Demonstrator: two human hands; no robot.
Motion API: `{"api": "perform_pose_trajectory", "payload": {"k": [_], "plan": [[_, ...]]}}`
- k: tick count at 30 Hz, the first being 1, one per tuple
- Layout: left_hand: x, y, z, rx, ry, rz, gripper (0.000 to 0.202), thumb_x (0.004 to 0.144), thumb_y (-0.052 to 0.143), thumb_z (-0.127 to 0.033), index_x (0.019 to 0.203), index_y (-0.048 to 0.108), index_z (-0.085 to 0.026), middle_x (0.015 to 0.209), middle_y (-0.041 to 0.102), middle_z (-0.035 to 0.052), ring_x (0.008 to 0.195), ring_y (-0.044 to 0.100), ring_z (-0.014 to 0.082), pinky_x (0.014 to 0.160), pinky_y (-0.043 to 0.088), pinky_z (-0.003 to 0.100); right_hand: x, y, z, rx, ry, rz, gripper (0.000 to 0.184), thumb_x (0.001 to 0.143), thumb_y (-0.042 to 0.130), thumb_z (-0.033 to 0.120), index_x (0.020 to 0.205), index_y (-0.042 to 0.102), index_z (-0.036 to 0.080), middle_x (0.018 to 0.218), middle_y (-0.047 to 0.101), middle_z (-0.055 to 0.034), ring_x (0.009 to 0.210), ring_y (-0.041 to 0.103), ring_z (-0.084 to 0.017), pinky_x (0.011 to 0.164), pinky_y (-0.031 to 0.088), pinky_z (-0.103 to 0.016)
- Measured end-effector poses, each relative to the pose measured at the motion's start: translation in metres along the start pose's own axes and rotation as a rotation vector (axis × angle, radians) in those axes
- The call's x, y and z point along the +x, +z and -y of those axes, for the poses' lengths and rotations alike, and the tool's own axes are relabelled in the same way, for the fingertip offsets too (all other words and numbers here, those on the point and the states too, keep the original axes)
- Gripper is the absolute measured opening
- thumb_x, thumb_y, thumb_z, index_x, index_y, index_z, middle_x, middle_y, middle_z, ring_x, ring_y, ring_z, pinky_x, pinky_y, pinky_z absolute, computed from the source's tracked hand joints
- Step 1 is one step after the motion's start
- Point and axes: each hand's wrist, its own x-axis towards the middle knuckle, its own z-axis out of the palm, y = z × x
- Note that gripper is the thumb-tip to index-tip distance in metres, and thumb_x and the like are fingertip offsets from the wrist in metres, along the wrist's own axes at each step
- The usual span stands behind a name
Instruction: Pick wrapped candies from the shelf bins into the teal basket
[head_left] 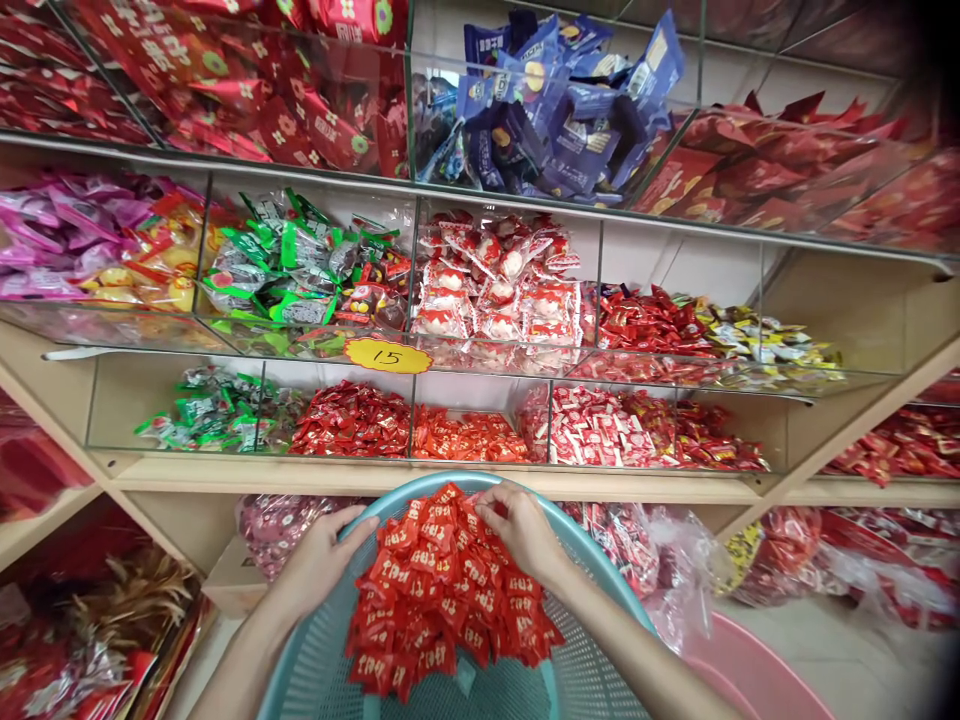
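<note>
A teal plastic basket (592,560) with slotted walls stands in front of me. In it, a heap of small red candy packets (442,590) with pale gold lettering rises near the far rim. My left hand (322,560) is at the basket's left rim, thumb on the inner side and the other fingers partly hidden, apart from the packets. At the heap's upper right edge, my right hand (517,525) has its fingers curled with the fingertips pinched together on a red packet. Part of the basket's bottom shows below the heap.
Shelves with clear dividers hold wrapped sweets: red packets (352,420), orange-red packets (469,437), white-and-red sweets (600,425). A yellow price tag (387,355) reads 15. Below are a pink tub (750,670), plastic bags (682,570) and a cardboard box (236,578).
</note>
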Motion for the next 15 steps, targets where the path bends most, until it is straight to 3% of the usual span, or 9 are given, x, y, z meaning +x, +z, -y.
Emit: {"api": "perform_pose_trajectory", "payload": {"k": [5, 9, 15], "plan": [[0.0, 0.0, 0.0, -0.011, -0.002, -0.021, 0.041, 0.075, 0.054, -0.048, 0.102, 0.067, -0.021, 0.107, 0.068, 0.0021, 0.101, 0.059, 0.0259, 0.089, 0.046, 0.032, -0.001, 0.0, 0.002, 0.009, 0.002, -0.011, 0.013, 0.08, 0.052, 0.026, 0.075, 0.062, 0.019, 0.075, 0.061, -0.0018, 0.071, 0.056, -0.016, 0.065, 0.04, -0.025], [0.0, 0.0, 0.002, -0.039, 0.017, 0.015, 0.038, 0.078, 0.052, -0.047, 0.102, 0.067, -0.022, 0.105, 0.069, -0.0005, 0.096, 0.062, 0.0235, 0.085, 0.047, 0.029, 0.008, -0.011, 0.008, 0.01, -0.051, -0.04, 0.012, 0.08, 0.053, 0.026, 0.074, 0.061, 0.02, 0.075, 0.061, -0.0017, 0.072, 0.056, -0.015, 0.067, 0.04, -0.026], [-0.001, 0.0, 0.001, -0.041, 0.018, 0.02, 0.036, 0.079, 0.051, -0.045, 0.102, 0.067, -0.022, 0.105, 0.068, -0.0006, 0.097, 0.061, 0.0224, 0.086, 0.046, 0.027, 0.054, -0.033, 0.019, -0.075, -0.17, -0.103, 0.01, 0.079, 0.053, 0.021, 0.074, 0.061, 0.019, 0.078, 0.062, -0.0022, 0.075, 0.056, -0.015, 0.069, 0.039, -0.025]]}}
